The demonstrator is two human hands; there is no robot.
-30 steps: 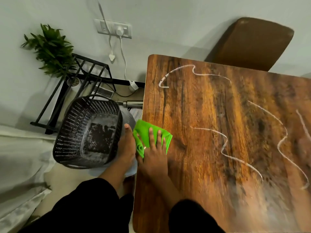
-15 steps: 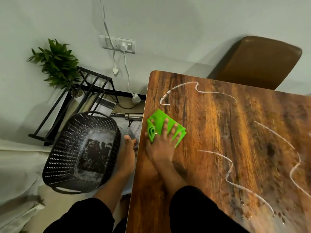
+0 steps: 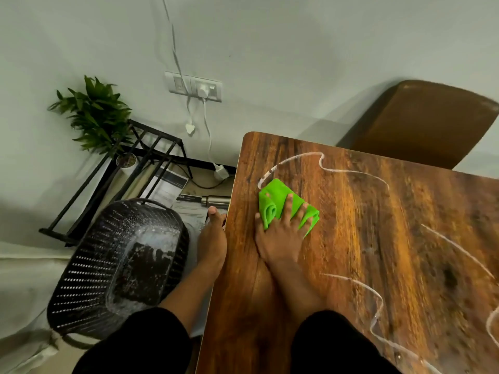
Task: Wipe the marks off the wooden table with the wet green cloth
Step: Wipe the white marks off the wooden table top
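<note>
The folded green cloth (image 3: 275, 197) lies on the wooden table (image 3: 359, 238) near its far left corner. My right hand (image 3: 280, 238) presses flat on the cloth, fingers spread over it. The cloth's far edge touches the near end of a white wavy mark (image 3: 321, 160). More white marks run across the table, one at the middle right (image 3: 459, 252) and one near the front (image 3: 375, 295). My left hand (image 3: 212, 238) hangs beside the table's left edge, next to the dark basket, holding nothing that I can see.
A dark perforated basket (image 3: 118, 268) with wet residue stands on the floor left of the table. Behind it are a black metal rack (image 3: 127, 168), a potted plant (image 3: 94, 114), papers and a metal bottle (image 3: 214, 200). A brown chair (image 3: 421, 122) stands beyond the table.
My right hand has slid the green cloth away from me along the table's left side, from the edge up to the end of the far white mark. My left hand stays beside the basket.
</note>
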